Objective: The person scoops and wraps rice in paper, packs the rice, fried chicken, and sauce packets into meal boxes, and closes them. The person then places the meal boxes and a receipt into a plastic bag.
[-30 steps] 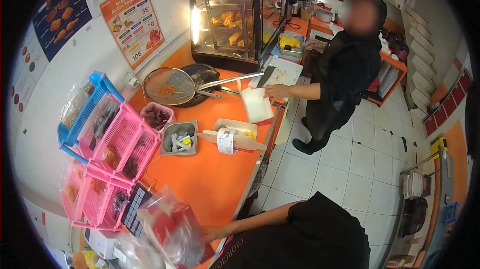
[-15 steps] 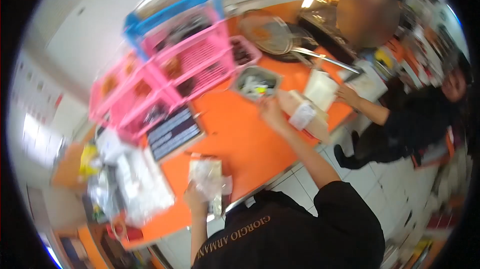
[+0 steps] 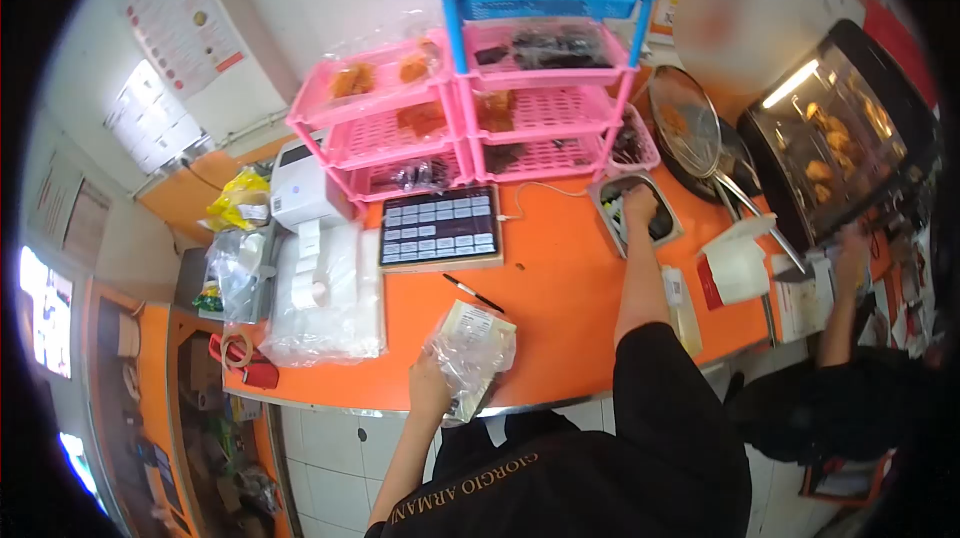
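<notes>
My left hand (image 3: 428, 385) is closed on the side of a clear plastic bag (image 3: 482, 353) at the table's front edge. A pale packet with a printed label shows in or behind the bag; I cannot tell which. A black pen (image 3: 472, 292) lies just beyond it. My right hand (image 3: 640, 206) reaches down into a metal tray (image 3: 672, 232) of small packets. Its fingers are curled in and partly hidden, so what they grip is unclear. Near my right forearm lies a pale carton with a white label (image 3: 681, 310).
Pink racks (image 3: 540, 113) with bagged food stand behind a tablet (image 3: 440, 226). A label printer (image 3: 306, 183) and plastic bags (image 3: 345, 308) are at left. A strainer (image 3: 688, 123), an open white box (image 3: 738, 263), a food warmer (image 3: 835, 133) and a co-worker's arm (image 3: 845, 303) are at right.
The view has swung and levelled. My right hand has gone from the tray's near edge down into it. My left hand keeps the plastic bag. The co-worker's hand has left the white box.
</notes>
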{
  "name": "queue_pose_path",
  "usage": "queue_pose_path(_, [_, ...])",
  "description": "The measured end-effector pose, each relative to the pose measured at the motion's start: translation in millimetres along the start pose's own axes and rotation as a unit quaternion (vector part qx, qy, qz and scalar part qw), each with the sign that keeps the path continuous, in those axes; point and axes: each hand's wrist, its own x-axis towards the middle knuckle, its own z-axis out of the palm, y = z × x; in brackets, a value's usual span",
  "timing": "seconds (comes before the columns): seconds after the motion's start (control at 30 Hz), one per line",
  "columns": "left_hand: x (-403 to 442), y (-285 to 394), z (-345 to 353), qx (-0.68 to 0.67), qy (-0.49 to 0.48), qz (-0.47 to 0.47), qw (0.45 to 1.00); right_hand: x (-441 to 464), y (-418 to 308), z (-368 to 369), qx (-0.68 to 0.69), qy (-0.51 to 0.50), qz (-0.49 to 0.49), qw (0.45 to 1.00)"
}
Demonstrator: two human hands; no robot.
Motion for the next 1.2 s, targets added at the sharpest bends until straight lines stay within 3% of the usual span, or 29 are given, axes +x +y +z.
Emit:
queue_pose_path(0.07, [-1, 1, -1, -0.022, 0.02, 0.059, 0.998, 0, -3, -7, 0.067, 0.023, 0.012, 0.997])
queue_pose_path(0.17, [2, 17, -17, -0.139, -0.048, -0.031, 0.989, -4, -8, -25, 0.065, 0.028, -0.002, 0.997])
queue_pose_path(0.2, [10, 32, -32, -0.086, -0.018, 0.03, 0.996, 0, -5, -26, 0.072, 0.009, -0.002, 0.997])
queue_pose_path(0.33, [15, 34, -36, -0.148, -0.044, -0.026, 0.988, 8, -1, -33, 0.108, -0.081, -0.016, 0.991])
queue_pose_path(0.43, [22, 38, -45, -0.18, -0.037, -0.01, 0.983, -9, -18, -59, 0.064, -0.064, -0.047, 0.995])
queue_pose_path(0.5, [25, 39, -51, -0.159, -0.108, -0.039, 0.981, -14, -24, -69, 0.061, -0.047, -0.056, 0.995])
queue_pose_path(0.6, [23, 41, -50, -0.152, -0.059, -0.022, 0.986, -13, -27, -74, 0.14, -0.101, -0.03, 0.985])
queue_pose_path(0.7, [23, 39, -49, -0.157, -0.082, -0.014, 0.984, -15, -23, -73, 0.218, -0.167, -0.019, 0.961])
queue_pose_path(0.77, [21, 35, -45, -0.188, -0.093, -0.034, 0.977, -15, -23, -68, 0.326, -0.233, 0.031, 0.916])
queue_pose_path(0.83, [16, 3, -21, -0.214, -0.097, -0.056, 0.97, -17, -29, -72, 0.308, -0.23, 0.015, 0.923])
queue_pose_path(0.87, [7, -36, 20, -0.293, -0.072, -0.066, 0.951, -17, -32, -75, 0.269, -0.229, -0.005, 0.935])
queue_pose_path(0.93, [8, -30, 18, -0.371, -0.046, -0.079, 0.924, -15, -34, -76, 0.228, -0.23, -0.028, 0.946])
queue_pose_path(1.03, [12, -2, -21, -0.34, -0.061, -0.047, 0.937, -9, -33, -71, 0.271, -0.193, -0.033, 0.943])
queue_pose_path(1.1, [16, 11, -41, -0.309, -0.148, -0.066, 0.937, -3, -32, -71, 0.125, -0.117, -0.103, 0.98])
queue_pose_path(1.13, [14, 2, -35, -0.307, -0.146, -0.069, 0.938, -8, -30, -70, 0.006, 0.042, -0.252, 0.967])
queue_pose_path(1.2, [14, -12, -22, -0.371, -0.133, -0.027, 0.919, -12, -34, -81, 0.023, -0.007, -0.234, 0.972])
